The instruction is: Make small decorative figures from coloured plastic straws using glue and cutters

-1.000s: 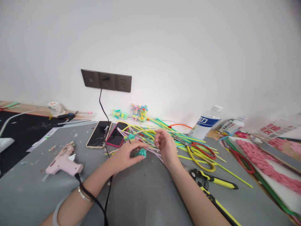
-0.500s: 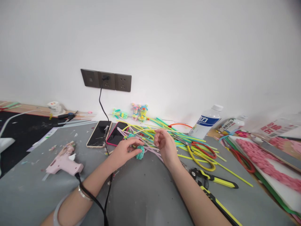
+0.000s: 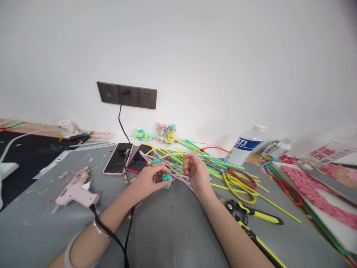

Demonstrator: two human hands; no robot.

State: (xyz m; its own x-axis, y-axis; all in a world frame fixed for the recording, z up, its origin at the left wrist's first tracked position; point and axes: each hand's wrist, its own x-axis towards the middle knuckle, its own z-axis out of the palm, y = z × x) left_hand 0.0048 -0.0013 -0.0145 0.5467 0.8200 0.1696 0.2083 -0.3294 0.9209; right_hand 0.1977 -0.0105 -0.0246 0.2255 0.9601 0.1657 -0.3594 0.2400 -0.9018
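Observation:
Thumb and fingers of my left hand (image 3: 153, 179) are closed on a small teal fuzzy piece (image 3: 166, 181), held just above the grey mat (image 3: 173, 230). To its right, my right hand (image 3: 194, 168) is raised with its fingers curled and the thumb side near them; whether something small is between the fingertips cannot be made out. Behind both hands lies a loose bundle of yellow, green and lilac pipe cleaners (image 3: 178, 160). Scissors with red and yellow handles (image 3: 240, 186) rest on the bundle's right side.
At left lies a pink glue gun (image 3: 78, 195) with a black cord. Two phones (image 3: 118, 159) lie behind my left hand. Pliers (image 3: 256, 214) are by my right forearm. A bottle (image 3: 245, 145) and small fuzzy figures (image 3: 166, 133) stand along the wall.
The teal piece has turned slightly in my left hand, showing a different side. My right hand has hardly moved.

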